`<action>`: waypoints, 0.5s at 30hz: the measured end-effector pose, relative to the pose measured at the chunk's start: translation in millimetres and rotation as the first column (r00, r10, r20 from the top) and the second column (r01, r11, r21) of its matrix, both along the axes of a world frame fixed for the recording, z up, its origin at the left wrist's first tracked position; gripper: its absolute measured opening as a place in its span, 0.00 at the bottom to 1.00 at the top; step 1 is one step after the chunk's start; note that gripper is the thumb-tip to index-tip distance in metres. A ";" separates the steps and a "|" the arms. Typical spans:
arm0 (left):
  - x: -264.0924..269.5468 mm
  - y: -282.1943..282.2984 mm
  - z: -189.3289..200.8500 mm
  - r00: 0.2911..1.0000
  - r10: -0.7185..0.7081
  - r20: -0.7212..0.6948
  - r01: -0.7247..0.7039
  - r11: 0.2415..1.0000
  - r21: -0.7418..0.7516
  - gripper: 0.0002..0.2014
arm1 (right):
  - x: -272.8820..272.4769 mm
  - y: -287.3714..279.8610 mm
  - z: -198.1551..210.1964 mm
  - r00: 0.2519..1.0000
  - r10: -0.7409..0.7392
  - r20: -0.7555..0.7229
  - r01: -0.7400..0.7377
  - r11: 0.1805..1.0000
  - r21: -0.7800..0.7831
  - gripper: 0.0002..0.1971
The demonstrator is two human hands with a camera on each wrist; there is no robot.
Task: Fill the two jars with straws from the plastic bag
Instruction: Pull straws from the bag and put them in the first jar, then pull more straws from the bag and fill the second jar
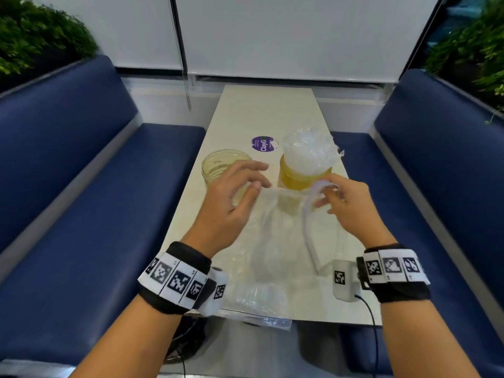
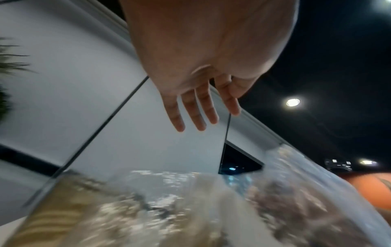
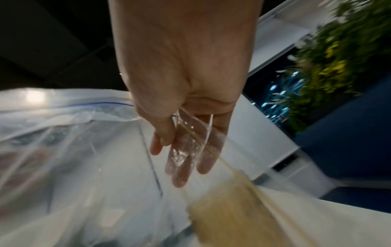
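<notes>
Both hands raised — left hand [image 1: 231,197] spread, right hand [image 1: 347,203] pinching.

Hand: the right hand [image 3: 186,93] reaches down from the top of the view, palm toward the camera, fingers [image 3: 180,173] stretched out and slightly spread.
Grip: a strip of clear plastic film [image 3: 190,133] lies across the fingers; whether the thumb pins it is hidden.
Bag: a clear zip-top plastic bag [image 3: 69,127] billows at left, a thin blue line running along its seal, its wall touching the hand.
Jar: a blurred yellowish jar [image 3: 228,215] stands below the fingertips at lower right.
Table: a pale tabletop [image 3: 330,222] runs under the jar.
Backdrop: a navy bench seat [image 3: 349,133] and green foliage [image 3: 338,55] at right, both smeared by motion.
</notes>
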State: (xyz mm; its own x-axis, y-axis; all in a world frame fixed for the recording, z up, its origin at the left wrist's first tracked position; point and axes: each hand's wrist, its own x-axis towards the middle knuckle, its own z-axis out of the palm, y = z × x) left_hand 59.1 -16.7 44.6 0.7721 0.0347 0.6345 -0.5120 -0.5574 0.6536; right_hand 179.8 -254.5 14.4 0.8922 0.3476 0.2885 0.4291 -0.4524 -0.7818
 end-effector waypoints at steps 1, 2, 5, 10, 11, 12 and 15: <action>-2.7 8.3 -6.8 0.996 0.085 0.002 -0.085 0.996 -0.008 0.09 | -3.3 -10.6 -3.1 0.999 -0.026 -0.046 0.027 0.999 0.029 0.13; -5.5 16.7 -14.5 0.985 0.166 -0.048 -0.166 0.986 0.005 0.08 | -5.1 -22.0 -8.2 0.995 -0.053 -0.080 0.056 0.998 0.041 0.13; -11.3 40.5 -49.0 0.848 0.385 -0.364 -0.337 0.922 0.191 0.04 | -2.3 -55.7 -24.7 0.975 -0.145 -0.166 0.152 0.988 0.031 0.14; -14.9 60.7 -109.5 0.425 0.560 -0.711 -0.354 0.826 0.439 0.28 | 7.9 -96.3 -38.8 0.974 -0.153 -0.170 0.095 0.948 -0.304 0.22; -15.0 60.9 -117.7 0.362 0.546 -0.756 -0.340 0.832 0.438 0.32 | 9.9 -102.7 -38.7 0.976 -0.124 -0.181 0.049 0.926 -0.373 0.25; -15.1 61.0 -124.9 0.313 0.535 -0.785 -0.324 0.837 0.442 0.34 | 11.8 -108.5 -38.1 0.972 -0.108 -0.210 0.009 0.906 -0.424 0.29; -16.6 60.3 -139.4 0.221 0.513 -0.829 -0.290 0.847 0.446 0.35 | 14.6 -111.3 -28.9 0.978 -0.138 -0.156 0.049 0.881 -0.471 0.32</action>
State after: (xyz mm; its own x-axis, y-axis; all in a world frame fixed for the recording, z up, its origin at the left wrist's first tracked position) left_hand 42.5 43.6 -94.8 0.7513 0.5155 -0.4120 0.6571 -0.6419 0.3952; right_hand 194.5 -365.8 -14.5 0.9480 0.3138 -0.0526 0.2391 -0.8117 -0.5329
